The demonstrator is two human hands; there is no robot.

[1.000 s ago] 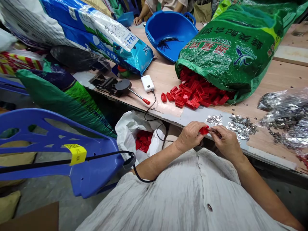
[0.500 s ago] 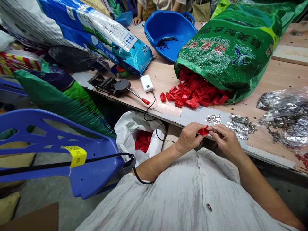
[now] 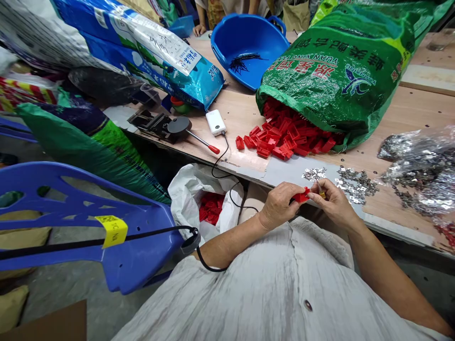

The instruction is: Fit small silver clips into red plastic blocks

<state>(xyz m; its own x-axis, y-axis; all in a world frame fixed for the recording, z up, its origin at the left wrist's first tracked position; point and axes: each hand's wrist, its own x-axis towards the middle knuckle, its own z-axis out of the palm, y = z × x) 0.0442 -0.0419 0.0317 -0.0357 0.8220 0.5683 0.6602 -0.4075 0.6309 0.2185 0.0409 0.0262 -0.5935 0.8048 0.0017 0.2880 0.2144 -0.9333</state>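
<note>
My left hand (image 3: 279, 204) is closed on a small red plastic part (image 3: 302, 194) at the near edge of the wooden table (image 3: 412, 113). My right hand (image 3: 332, 201) pinches a thin tool with a yellowish handle (image 3: 320, 190), its fingers pressed against the right side of the red part. Beyond the hands lies a scatter of small silvery metal pieces (image 3: 350, 182). A heap of red parts (image 3: 284, 135) spills from a green woven sack (image 3: 341, 71) lying on the table.
A white bag (image 3: 192, 194) holding red parts hangs below the table edge. A blue basin (image 3: 249, 42), a white power bank (image 3: 215, 122) with a cable, a small press tool (image 3: 167, 127), blue sacks and a blue plastic chair (image 3: 81, 222) surround me. Another person's hand (image 3: 198, 29) rests at the far side.
Both hands stay together on the red part. My right hand has turned slightly, and the tool's yellowish handle now shows between its fingers.
</note>
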